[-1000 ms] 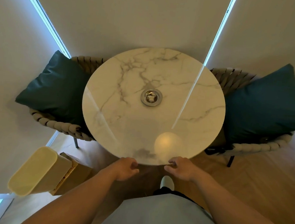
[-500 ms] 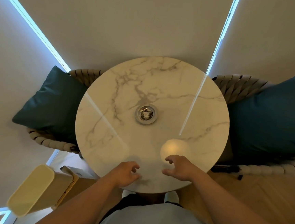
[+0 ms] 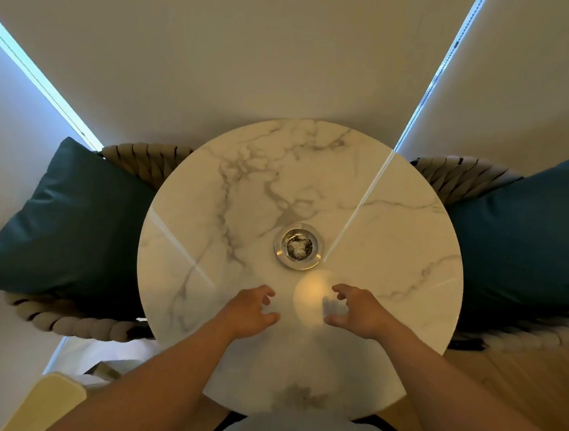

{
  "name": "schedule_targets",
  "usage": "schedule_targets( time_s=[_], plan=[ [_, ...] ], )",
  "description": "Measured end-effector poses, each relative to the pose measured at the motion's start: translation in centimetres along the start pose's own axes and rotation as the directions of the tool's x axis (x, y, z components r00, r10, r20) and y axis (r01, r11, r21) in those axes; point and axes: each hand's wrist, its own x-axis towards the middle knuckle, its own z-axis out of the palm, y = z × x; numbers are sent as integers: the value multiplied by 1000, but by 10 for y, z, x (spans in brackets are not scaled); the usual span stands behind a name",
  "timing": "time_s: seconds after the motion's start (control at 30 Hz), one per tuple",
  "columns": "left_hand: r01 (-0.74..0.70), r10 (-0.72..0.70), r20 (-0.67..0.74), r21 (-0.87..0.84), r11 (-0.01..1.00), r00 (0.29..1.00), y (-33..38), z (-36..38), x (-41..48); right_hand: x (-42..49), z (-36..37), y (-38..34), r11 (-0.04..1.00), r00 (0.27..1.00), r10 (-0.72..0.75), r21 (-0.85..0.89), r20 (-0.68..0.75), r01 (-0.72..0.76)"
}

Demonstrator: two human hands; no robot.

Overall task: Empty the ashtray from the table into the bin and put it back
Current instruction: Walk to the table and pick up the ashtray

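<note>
Ashtray, a round metal dish with grey ash inside, sits near the middle of the round marble tabletop. Both hands hover just near of it, apart from it: the left hand and right hand have fingers spread wide, holding nothing. A pale bin stands near-left.

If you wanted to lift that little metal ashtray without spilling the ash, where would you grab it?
Probably by the wide flat rim of the ashtray, fingers on opposite sides, coming from the near side where both open hands, left hand and right hand, hover. It sits level on the table with ash in its central well, so keep it level.
</note>
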Motion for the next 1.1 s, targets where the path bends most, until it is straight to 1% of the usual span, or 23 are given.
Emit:
schedule_targets(
  time_s=[0.13,0.33,0.43,0.5,0.63,0.9,1.0,1.1],
  plan=[
    [-1,0,-23,-35,999,1000,-9,-26,30,22,-9,-21,1000,998,16,-23,-66,-18],
    [3,-5,-62,-32,999,998,1,-44,69,60,-29,-36,1000,994,-27,0,-111,27],
    [38,-42,-71,-46,998,997,8,-41,83,80,-33,-38,997,992,-70,8,-106,71],
    [38,-40,-68,-33,999,997,13,-38,94,93,-36,-38,996,991,-86,8,-103,87],
    [29,-29,-102,-2,1000,994,25,-40,113,111,-38,-36,998,995,-62,13,-75,63],
    [65,-56,-59,178,982,997,35,-50,136,126,-35,-41,998,998,-59,-2,-33,59],
    [42,-36,-37,182,982,999,37,-49,138,129,-33,-42,998,999,-52,-22,-17,51],
    [22,-18,-29,135,991,999,39,-48,138,130,-31,-42,998,999,-52,-39,-13,52]
  ],
)
